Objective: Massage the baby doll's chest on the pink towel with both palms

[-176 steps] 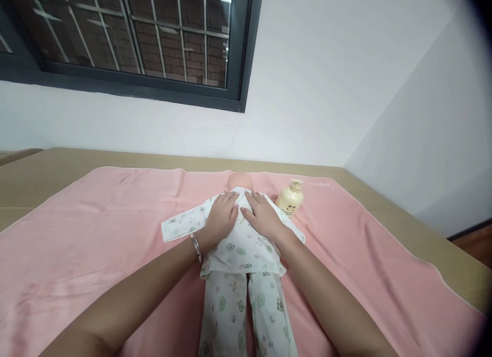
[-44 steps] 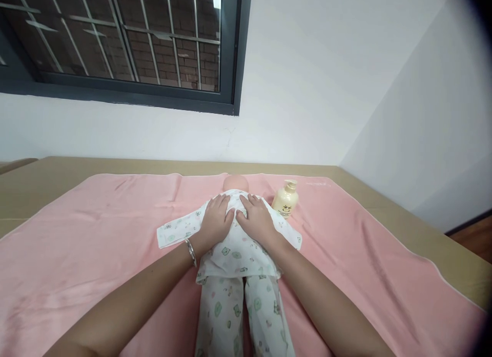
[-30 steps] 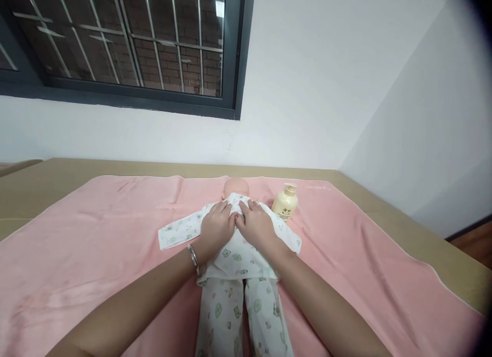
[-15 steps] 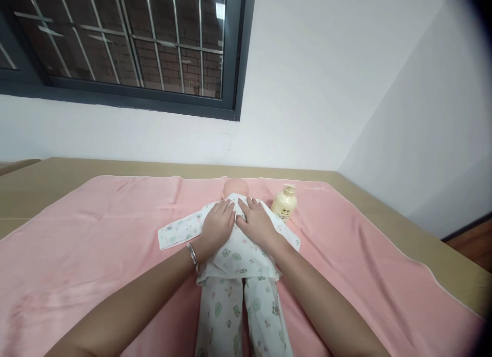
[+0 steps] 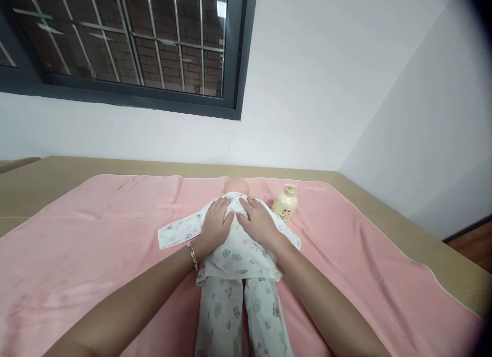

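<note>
A baby doll (image 5: 236,186) lies on a pink blanket (image 5: 115,218), its bald head at the far end. It wears a white printed top (image 5: 242,259) and matching trousers (image 5: 223,311). My left hand (image 5: 217,224) rests flat on the left of the upper body, fingers spread, with a silver bangle at the wrist. On the other side my right hand (image 5: 259,224) lies flat too, its thumb pointing at the left thumb across a small gap. Beyond the right hand, close to the doll's right-side sleeve, stands a pale yellow pump bottle (image 5: 285,203).
Under the blanket is a tan padded surface (image 5: 61,177), its far edge along a white wall (image 5: 300,90). A dark-framed window (image 5: 236,65) with metal bars is at the upper left. Another wall (image 5: 453,116) bounds the right side.
Both hands have slid slightly apart, outward across the doll's upper body, widening the gap between the thumbs. The doll and the bottle have stayed in place.
</note>
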A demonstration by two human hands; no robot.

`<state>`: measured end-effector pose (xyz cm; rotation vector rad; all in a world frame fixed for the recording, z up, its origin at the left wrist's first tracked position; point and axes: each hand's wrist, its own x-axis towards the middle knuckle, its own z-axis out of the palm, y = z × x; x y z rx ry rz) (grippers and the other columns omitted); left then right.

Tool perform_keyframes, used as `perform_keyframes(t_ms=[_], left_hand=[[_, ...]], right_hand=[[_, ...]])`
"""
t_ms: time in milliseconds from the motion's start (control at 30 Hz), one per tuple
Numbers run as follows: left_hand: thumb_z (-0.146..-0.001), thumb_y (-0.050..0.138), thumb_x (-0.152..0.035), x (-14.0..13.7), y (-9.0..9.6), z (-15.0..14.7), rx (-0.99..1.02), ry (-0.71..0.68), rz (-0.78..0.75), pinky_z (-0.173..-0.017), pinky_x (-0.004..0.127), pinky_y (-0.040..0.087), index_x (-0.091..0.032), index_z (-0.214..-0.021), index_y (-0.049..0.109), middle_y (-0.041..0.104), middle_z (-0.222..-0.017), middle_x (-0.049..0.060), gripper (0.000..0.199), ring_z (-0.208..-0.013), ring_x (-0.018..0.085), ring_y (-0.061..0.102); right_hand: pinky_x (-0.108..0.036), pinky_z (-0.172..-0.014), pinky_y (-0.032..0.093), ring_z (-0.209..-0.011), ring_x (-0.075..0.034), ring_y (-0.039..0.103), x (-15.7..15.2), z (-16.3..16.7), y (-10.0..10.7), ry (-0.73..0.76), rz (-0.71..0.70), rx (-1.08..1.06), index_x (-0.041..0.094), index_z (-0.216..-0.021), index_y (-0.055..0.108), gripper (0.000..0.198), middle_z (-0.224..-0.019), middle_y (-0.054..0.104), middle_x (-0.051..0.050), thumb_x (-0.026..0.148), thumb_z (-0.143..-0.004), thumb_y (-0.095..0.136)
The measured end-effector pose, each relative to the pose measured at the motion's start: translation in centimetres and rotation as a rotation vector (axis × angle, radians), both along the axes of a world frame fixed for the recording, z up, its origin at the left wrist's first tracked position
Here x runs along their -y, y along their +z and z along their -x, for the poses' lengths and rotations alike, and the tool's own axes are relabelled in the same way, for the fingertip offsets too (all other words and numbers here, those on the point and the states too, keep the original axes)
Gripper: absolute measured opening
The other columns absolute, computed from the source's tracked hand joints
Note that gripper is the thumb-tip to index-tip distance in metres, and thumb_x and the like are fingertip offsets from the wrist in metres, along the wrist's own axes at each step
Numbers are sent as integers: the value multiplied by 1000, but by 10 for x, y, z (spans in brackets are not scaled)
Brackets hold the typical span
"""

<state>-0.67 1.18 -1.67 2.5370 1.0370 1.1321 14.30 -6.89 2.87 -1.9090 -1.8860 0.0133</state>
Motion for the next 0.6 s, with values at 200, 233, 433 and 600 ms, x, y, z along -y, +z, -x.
perform_keyframes(t_ms=[200, 233, 433, 600], left_hand=[[-97, 31, -32, 4, -2, 2, 153, -39, 42, -115, 46, 33, -16, -134, 47, 53, -138, 11, 43, -131, 23, 45], [-98, 30, -32, 5, -2, 2, 172, -41, 44, -115, 46, 32, -16, -135, 46, 51, -140, 11, 44, -132, 23, 44], [-99, 28, -33, 5, -4, 3, 206, -46, 47, -117, 49, 28, -16, -137, 44, 49, -142, 12, 45, -136, 24, 39], [-98, 28, -34, 5, -4, 2, 213, -40, 55, -117, 50, 28, -15, -137, 44, 48, -142, 13, 45, -137, 24, 38]], right_hand=[[-44, -113, 26, -141, -27, 29, 9, 11, 6, 20, -169, -8, 16, -144, 40, 51, -152, 33, -14, 32, -95, 40], [-44, -114, 25, -142, -27, 26, 9, 13, 4, 14, -200, -3, 14, -144, 39, 51, -153, 31, -14, 30, -95, 39], [-45, -117, 21, -142, -22, 30, 0, 12, -9, 165, -153, 9, 14, -138, 49, 45, -148, 40, -13, 25, -97, 35], [-44, -118, 20, -142, -22, 29, 2, 12, -7, 94, -270, -33, 11, -139, 47, 47, -150, 38, -15, 24, -95, 37]])
